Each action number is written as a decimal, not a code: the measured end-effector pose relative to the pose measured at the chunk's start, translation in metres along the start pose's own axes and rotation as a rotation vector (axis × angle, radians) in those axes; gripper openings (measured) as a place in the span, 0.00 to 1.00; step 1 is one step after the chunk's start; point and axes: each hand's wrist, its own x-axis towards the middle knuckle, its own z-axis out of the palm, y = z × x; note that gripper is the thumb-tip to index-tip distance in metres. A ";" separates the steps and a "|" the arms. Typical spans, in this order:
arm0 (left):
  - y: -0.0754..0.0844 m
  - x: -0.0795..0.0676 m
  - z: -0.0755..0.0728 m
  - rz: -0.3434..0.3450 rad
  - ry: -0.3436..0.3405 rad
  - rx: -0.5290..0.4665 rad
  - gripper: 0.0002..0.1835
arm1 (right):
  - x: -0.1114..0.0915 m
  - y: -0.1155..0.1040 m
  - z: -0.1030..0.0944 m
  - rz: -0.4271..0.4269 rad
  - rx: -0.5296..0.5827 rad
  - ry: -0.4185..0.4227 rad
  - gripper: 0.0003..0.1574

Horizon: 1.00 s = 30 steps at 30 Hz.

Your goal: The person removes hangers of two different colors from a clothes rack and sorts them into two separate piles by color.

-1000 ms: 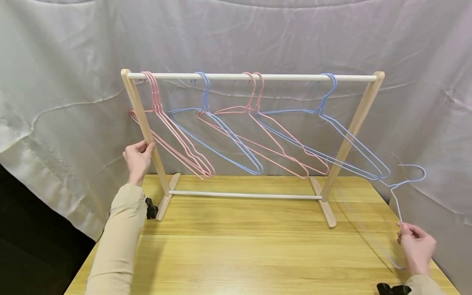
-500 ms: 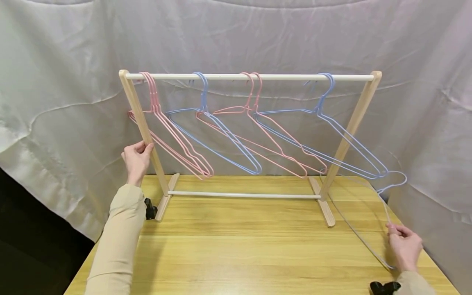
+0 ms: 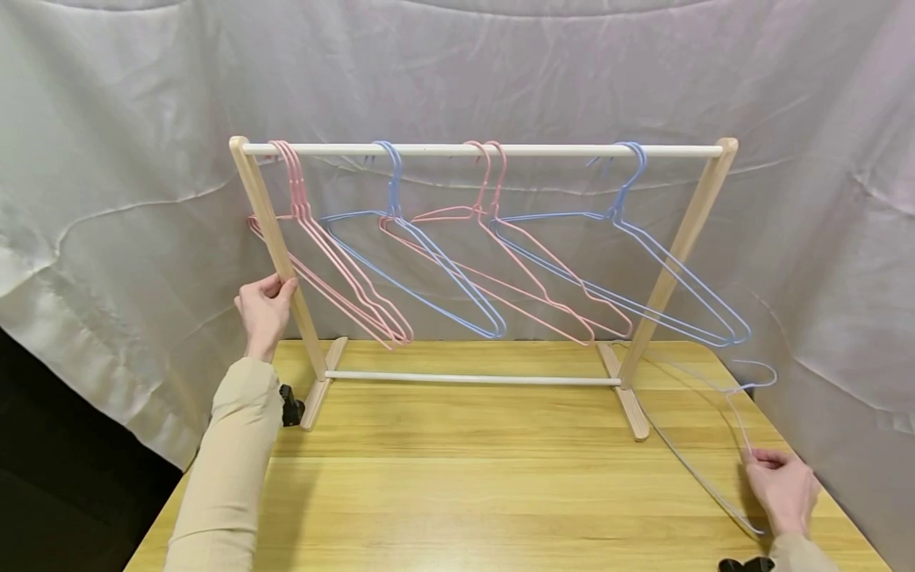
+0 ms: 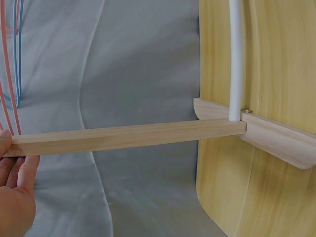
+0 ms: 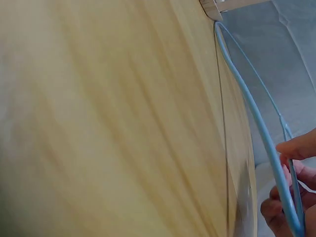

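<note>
A light wood clothes rack (image 3: 686, 222) stands on the table, with pink and blue wire hangers on its white top rail (image 3: 557, 149). My left hand (image 3: 264, 314) pinches the rack's left post (image 4: 123, 137) about midway up, thumb on one side and fingers on the other. At the table's right side, my right hand (image 3: 782, 488) pinches a loose blue hanger (image 5: 269, 143) by one shoulder wire. Its hook points to the right, and the long bottom wire runs low along the table toward the rack's right foot. Whether that wire touches the table, I cannot tell.
Pink hangers (image 3: 297, 191) hang at the left of the rail, then a blue pair (image 3: 395, 191), a pink pair (image 3: 496, 208) and another blue pair (image 3: 622, 199). A white lower bar (image 3: 472, 378) joins the feet. Grey curtain (image 3: 457, 71) backs the wooden table (image 3: 457, 492).
My right hand has lowered the loose blue hanger and moved it left toward the rack's right foot, tipping it flatter. The left hand keeps its grip on the post.
</note>
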 end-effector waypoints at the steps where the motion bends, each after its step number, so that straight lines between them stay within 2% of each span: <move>1: 0.000 0.000 0.000 0.000 -0.001 -0.002 0.15 | 0.000 0.000 0.000 -0.011 -0.013 0.001 0.19; 6: -0.001 0.000 -0.001 0.001 -0.006 -0.009 0.15 | -0.001 0.002 0.000 -0.031 -0.046 -0.016 0.19; 11: -0.001 0.000 -0.001 0.001 -0.011 -0.002 0.15 | -0.001 0.003 -0.001 -0.012 -0.069 -0.042 0.18; 16: -0.001 0.000 -0.001 0.005 -0.014 -0.007 0.16 | 0.002 -0.012 -0.011 0.009 0.004 -0.039 0.22; 19: -0.001 0.000 -0.001 0.002 -0.010 -0.012 0.16 | 0.007 -0.038 -0.024 -0.033 0.112 0.021 0.17; 22: -0.001 0.000 -0.001 -0.001 -0.003 -0.008 0.15 | 0.012 -0.074 -0.042 -0.068 0.243 0.068 0.07; 24: -0.001 0.000 -0.001 0.001 -0.001 -0.004 0.15 | 0.017 -0.100 -0.056 -0.118 0.347 0.079 0.08; 27: -0.001 -0.001 -0.001 0.000 -0.007 -0.004 0.16 | 0.024 -0.139 -0.076 -0.265 0.579 -0.009 0.12; 30: 0.000 -0.001 -0.001 0.004 -0.010 0.000 0.16 | 0.028 -0.174 -0.090 -0.465 0.781 -0.195 0.14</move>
